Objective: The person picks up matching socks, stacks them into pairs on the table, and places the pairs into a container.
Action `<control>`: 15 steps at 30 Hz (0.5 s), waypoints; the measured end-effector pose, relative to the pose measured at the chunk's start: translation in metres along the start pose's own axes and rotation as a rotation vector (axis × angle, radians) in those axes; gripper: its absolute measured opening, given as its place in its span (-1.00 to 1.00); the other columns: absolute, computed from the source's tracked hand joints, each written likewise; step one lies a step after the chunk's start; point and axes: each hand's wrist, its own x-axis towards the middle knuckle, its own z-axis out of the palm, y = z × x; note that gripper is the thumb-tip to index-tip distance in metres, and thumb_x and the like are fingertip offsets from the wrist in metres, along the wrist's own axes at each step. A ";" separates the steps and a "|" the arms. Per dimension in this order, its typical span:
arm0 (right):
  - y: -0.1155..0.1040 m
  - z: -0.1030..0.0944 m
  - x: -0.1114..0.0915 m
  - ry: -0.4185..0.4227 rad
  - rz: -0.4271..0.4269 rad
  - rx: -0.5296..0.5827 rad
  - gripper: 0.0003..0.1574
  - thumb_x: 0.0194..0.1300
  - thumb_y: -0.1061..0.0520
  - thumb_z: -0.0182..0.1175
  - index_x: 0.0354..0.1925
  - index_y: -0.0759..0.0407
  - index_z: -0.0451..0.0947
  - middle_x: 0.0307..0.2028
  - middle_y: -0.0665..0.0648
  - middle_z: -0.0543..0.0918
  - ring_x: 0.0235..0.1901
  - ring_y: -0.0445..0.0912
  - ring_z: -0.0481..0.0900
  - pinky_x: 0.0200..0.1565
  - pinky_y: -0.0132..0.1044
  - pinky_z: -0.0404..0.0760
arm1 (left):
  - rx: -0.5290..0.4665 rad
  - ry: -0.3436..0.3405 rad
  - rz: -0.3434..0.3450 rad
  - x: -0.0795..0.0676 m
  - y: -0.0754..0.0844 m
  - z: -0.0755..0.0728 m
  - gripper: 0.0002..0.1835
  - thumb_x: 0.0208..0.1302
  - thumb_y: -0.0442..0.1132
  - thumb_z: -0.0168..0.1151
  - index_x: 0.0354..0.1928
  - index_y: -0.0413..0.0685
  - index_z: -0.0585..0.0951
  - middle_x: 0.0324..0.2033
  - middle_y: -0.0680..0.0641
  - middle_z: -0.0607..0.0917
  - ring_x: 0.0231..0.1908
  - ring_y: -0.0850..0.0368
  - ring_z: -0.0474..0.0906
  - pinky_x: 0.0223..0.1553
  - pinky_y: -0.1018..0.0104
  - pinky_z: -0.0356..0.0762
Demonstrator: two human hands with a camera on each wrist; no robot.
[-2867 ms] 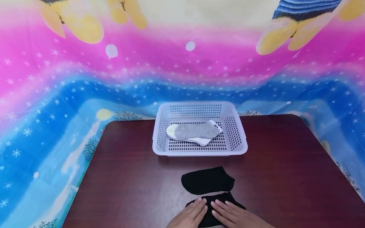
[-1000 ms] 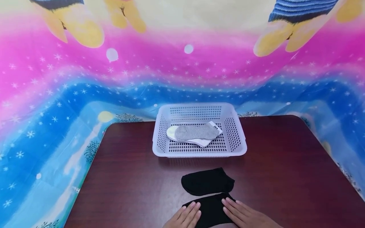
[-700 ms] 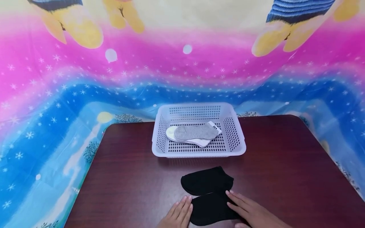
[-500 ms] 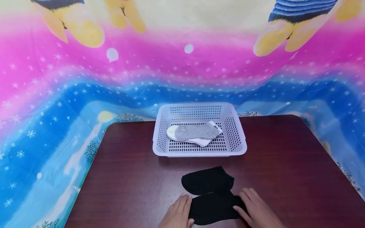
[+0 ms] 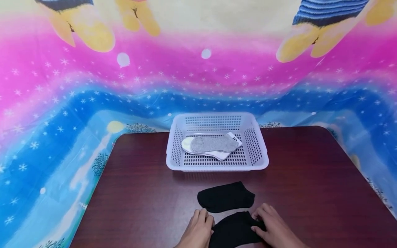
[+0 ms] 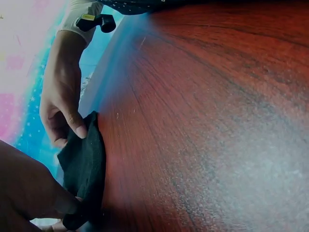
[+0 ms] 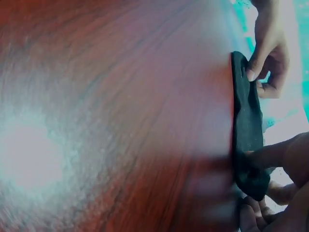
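Note:
Two black ankle socks lie one behind the other in the head view. The far black sock point(image 5: 226, 197) rests flat on the table. At the toe end of the near black sock point(image 5: 234, 230), my left hand point(image 5: 198, 230) pinches the fabric with curled fingers. My right hand point(image 5: 274, 225) grips its cuff end between thumb and fingers. Seen from the left wrist, the near sock point(image 6: 86, 162) spans between both hands, close over the table. The right wrist view shows the left thumb pressing on one end of this sock point(image 7: 248, 116) and the right thumb on the other.
Behind the socks stands a white perforated basket point(image 5: 217, 167). Inside it a grey sock point(image 5: 214, 143) with a white cuff lies over a white sock point(image 5: 218, 155). The dark red wooden table point(image 5: 139, 193) reaches a patterned backdrop point(image 5: 198, 79) at its far edge.
Both hands lay flat on the near sock earlier. They have since slid apart to its two ends, and their fingers have curled to pinch it. The far sock and the basket stayed put.

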 end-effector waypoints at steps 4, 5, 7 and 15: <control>0.000 -0.004 0.002 -0.095 0.019 0.112 -0.56 0.01 0.13 0.42 -0.31 -0.11 0.32 -0.35 -0.20 0.33 -0.33 -0.37 0.24 -0.30 -0.44 0.30 | -0.064 -0.001 0.004 0.003 0.000 -0.002 -0.70 -0.03 -0.27 0.41 -0.42 0.11 0.42 -0.40 0.16 0.32 -0.39 0.31 0.19 -0.40 0.57 0.18; 0.000 -0.006 0.003 -0.119 0.030 0.162 -0.57 0.02 0.13 0.42 -0.29 -0.08 0.34 -0.35 -0.18 0.35 -0.34 -0.37 0.26 -0.32 -0.43 0.32 | -0.123 -0.023 -0.020 0.004 0.000 -0.004 -0.69 -0.04 -0.29 0.41 -0.42 0.11 0.42 -0.41 0.17 0.35 -0.39 0.33 0.22 -0.38 0.57 0.22; 0.000 -0.009 0.003 -0.155 0.058 0.267 -0.59 0.06 0.11 0.40 -0.22 0.00 0.37 -0.37 -0.13 0.39 -0.37 -0.38 0.30 -0.36 -0.44 0.36 | -0.286 -0.086 -0.102 0.007 0.000 -0.011 -0.71 0.00 -0.33 0.40 -0.42 0.11 0.43 -0.44 0.20 0.40 -0.40 0.38 0.29 -0.36 0.57 0.30; -0.008 -0.027 0.018 -0.124 0.231 0.552 -0.52 0.12 0.05 0.38 -0.08 0.29 0.48 -0.31 0.08 0.51 -0.36 -0.36 0.39 -0.34 -0.43 0.43 | -0.792 -0.178 -0.486 0.028 -0.009 -0.038 -0.83 0.14 -0.37 0.32 -0.33 0.05 0.55 -0.43 0.18 0.58 -0.43 0.44 0.44 -0.37 0.49 0.44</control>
